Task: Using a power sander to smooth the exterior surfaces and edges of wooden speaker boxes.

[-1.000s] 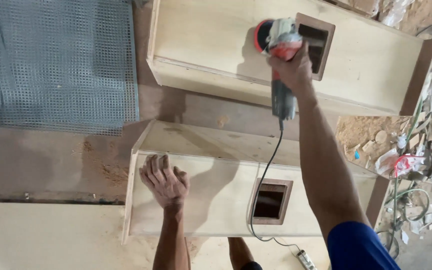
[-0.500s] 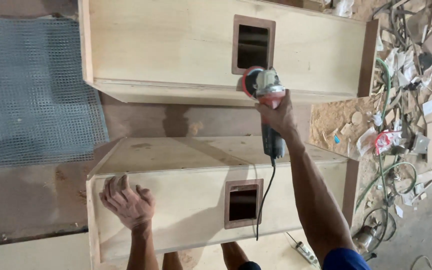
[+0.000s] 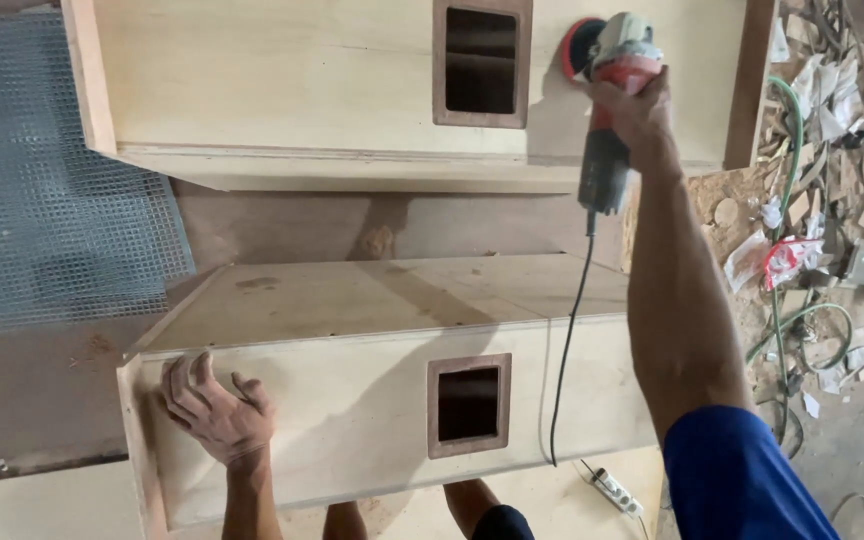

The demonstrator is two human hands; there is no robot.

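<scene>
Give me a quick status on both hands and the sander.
Right hand grips red sander, disc on far plywood box. Left hand flat on near plywood box. Power cord hangs across it.

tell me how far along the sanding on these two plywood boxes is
Done: both boxes are assembled, each with a framed rectangular opening cut in. In hand: the right hand holds the sander with its disc against the far box, beside its opening. The left hand rests flat on the near box. How much surface is left can't be told.
</scene>
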